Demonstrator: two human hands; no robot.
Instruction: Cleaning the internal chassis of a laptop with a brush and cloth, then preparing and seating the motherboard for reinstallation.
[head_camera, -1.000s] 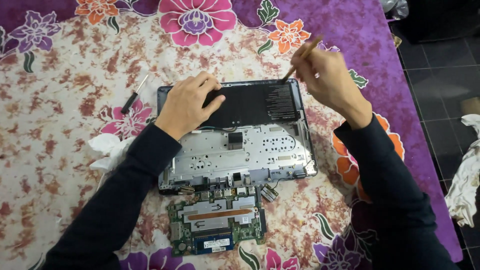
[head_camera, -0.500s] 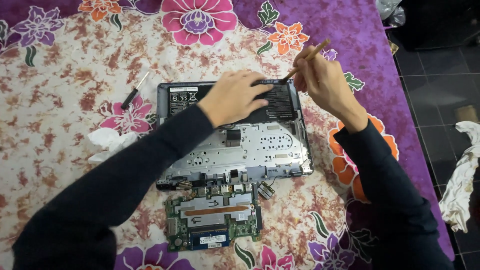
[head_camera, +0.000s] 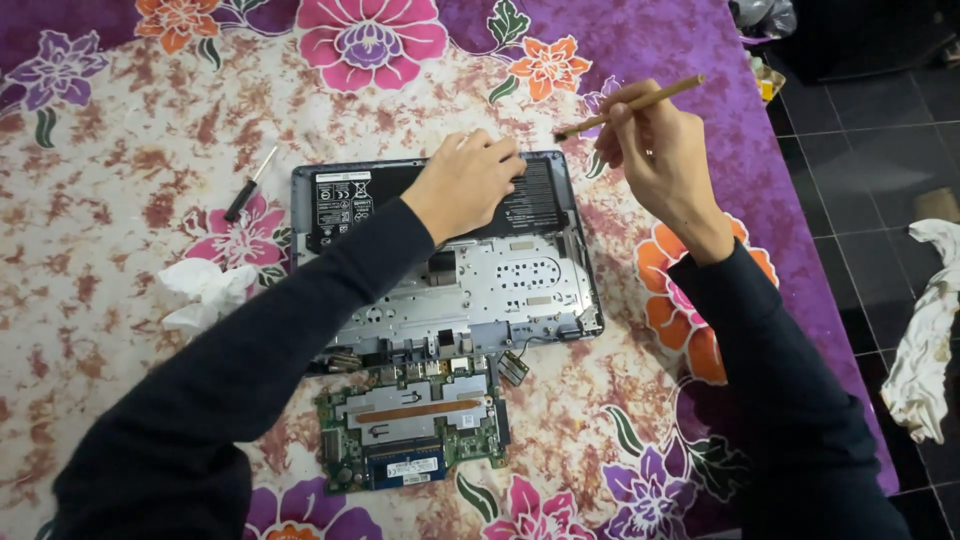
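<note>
Floral cloth, purple-edged with big pink and orange blooms, covered the bed, dark tiled floor off to the right. Nearest the camera lay a green motherboard, lifted out, its copper heat strip showing, just beside the front edge of the opened laptop chassis. Up from there, the silver inner frame was bare, and the black battery sat along the far side of the chassis. The left hand was pressed flat on that battery, fingers spread, palm down, gripping nothing. The right hand hovered just off the chassis' far right corner, fingers pinched around a thin wooden stick, its darker tip pointing toward the battery's edge. Left of the chassis sat a crumpled white tissue, and beyond it a small black-handled screwdriver, well apart from both hands. A soiled white rag hung over the floor at far right.

Risk here, as I judged it: levering at the battery with the stick could bend or puncture it, or snap the stick. The loose motherboard on soft cloth could snag a connector or get knocked by a sleeve.
</note>
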